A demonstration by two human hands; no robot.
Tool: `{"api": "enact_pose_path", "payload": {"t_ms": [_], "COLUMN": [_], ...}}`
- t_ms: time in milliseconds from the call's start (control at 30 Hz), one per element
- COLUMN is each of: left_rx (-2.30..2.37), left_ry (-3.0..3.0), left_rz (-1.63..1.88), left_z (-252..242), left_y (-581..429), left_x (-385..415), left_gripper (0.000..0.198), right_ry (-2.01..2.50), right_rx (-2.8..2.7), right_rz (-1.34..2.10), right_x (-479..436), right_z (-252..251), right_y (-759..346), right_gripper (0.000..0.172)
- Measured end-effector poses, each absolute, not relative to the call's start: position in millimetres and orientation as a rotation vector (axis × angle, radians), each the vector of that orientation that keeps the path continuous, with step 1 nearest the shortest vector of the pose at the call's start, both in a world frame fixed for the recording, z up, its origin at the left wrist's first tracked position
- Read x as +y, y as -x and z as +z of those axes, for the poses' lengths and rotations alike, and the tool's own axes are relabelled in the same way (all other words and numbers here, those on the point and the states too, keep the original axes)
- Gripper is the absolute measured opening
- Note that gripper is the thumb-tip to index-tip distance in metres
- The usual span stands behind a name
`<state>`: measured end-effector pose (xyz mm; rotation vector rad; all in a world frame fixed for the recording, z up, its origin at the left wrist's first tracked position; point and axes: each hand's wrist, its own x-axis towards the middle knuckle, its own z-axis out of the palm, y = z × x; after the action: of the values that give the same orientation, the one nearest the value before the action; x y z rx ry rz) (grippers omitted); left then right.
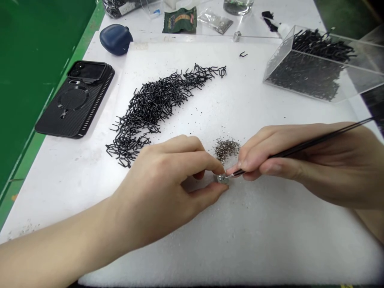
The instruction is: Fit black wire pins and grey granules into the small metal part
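About midway between the white mat's (pixel 255 240) left and right edges, well in from its near edge, our left hand (pixel 168 172) is pinching a small metal piece (pixel 222 179) between thumb and forefinger; our right hand (pixel 327 172) is gripping a slim black tool (pixel 288 153), its tip at the piece's top. We are judging the piece stiff, light, perhaps slippery, so we are favouring its near and far sides. Beyond, silvery grains (pixel 224 150) are lying loose; farther, black forked pieces (pixel 156 100) are spreading toward the left edge.
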<state>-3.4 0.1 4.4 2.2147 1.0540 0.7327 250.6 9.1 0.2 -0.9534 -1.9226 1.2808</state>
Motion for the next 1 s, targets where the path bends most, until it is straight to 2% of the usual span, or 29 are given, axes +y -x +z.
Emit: {"api": "enact_pose_path", "payload": {"t_ms": [100,300,800,1000], "left_rx": [1.060,1.084,1.109,1.081], "left_ry": [-2.213,-2.222,-2.237,-2.235], "left_rz": [0.747,0.754,0.771,0.738], "left_z": [3.0,4.3,2.1,5.0], "left_y": [4.8,4.4,2.9,2.6], "left_x": [-0.8,-1.8,-1.2,0.2], "left_gripper": [0.010,0.008,0.009,0.010], "right_ry": [0.948,1.142,1.140,1.151], "right_rx": [-1.913,-1.985,-2.001,-1.980], "right_rz": [1.229,0.828,0.965,0.965], "right_x": [9.1,11.2,11.3,11.6], "right_z": [-0.9,-1.1,3.2,1.9], "right_y": [-250.8,-252.2,-248.1,-253.4], "right_gripper": [0.011,0.003,0.017,0.005]}}
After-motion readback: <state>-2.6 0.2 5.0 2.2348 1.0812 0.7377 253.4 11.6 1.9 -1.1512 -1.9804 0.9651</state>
